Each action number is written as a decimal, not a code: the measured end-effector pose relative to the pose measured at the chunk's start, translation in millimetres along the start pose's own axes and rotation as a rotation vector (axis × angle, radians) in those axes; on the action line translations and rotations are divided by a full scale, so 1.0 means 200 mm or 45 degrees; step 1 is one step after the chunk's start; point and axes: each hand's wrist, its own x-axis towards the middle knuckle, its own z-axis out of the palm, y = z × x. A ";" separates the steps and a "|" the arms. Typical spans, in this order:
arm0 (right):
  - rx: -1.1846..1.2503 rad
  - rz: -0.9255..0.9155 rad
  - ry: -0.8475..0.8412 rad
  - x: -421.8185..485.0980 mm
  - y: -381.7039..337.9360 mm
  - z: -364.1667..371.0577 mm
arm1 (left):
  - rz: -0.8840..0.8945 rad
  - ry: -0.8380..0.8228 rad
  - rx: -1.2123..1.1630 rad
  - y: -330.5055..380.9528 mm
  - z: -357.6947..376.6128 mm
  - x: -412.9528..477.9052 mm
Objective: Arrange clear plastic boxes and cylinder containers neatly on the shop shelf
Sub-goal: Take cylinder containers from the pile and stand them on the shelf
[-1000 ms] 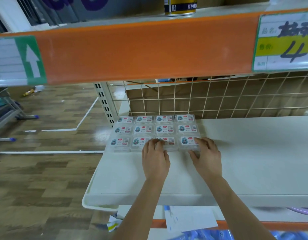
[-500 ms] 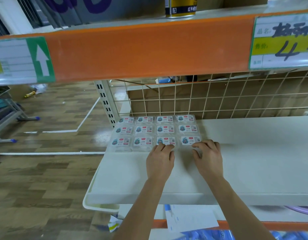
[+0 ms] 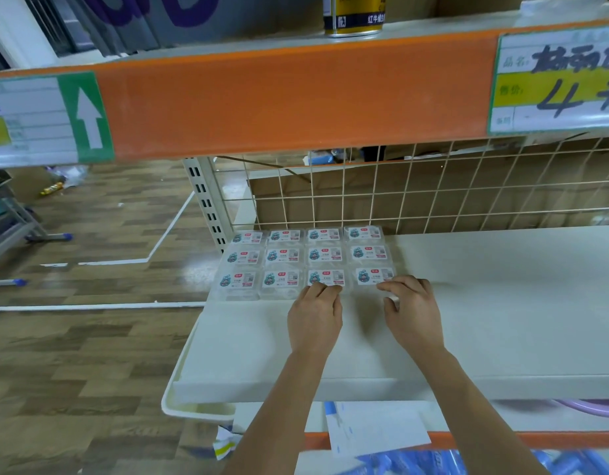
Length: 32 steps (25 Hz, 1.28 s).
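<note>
Left hand (image 3: 315, 323) fingertips press front boxes (image 3: 282, 257); right hand (image 3: 412, 317) grip unclear. Uneven shove cd skew rows nr shelf (image 3: 502, 303) edge.

Colours in front of you
You see clear boxes (image 3: 282, 257) with white, red and blue-green labels (image 3: 375, 275), a cream shelf (image 3: 502, 286), an orange rail (image 3: 296, 101), a green sign (image 3: 87, 118) with a white arrow.

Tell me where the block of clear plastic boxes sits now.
Head view, left of centre: the clear plastic boxes fill the back-left corner of the white shelf, against the wire grid.
</note>
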 end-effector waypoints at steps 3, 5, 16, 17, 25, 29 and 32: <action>-0.014 0.017 -0.015 -0.04 -0.02 -0.04 | 0.072 0.050 0.009 0.00 0.01 0.01; -0.017 0.018 0.000 -0.06 -0.03 -0.07 | 0.150 0.076 0.010 0.03 0.01 0.02; -0.054 0.278 -0.022 -0.13 0.29 -0.42 | 0.344 -0.229 -0.128 0.67 0.24 0.09; -0.072 0.309 -0.009 -0.15 0.36 -0.49 | 0.356 -0.261 -0.156 0.76 0.27 0.08; -0.157 0.508 0.109 -0.29 0.98 -1.02 | 0.503 -0.420 -0.319 1.56 0.57 -0.07; -0.213 0.538 0.176 -0.37 1.24 -1.30 | 0.552 -0.447 -0.398 1.94 0.73 -0.16; -0.261 0.539 0.202 -0.42 1.42 -1.47 | 0.574 -0.481 -0.442 2.17 0.83 -0.22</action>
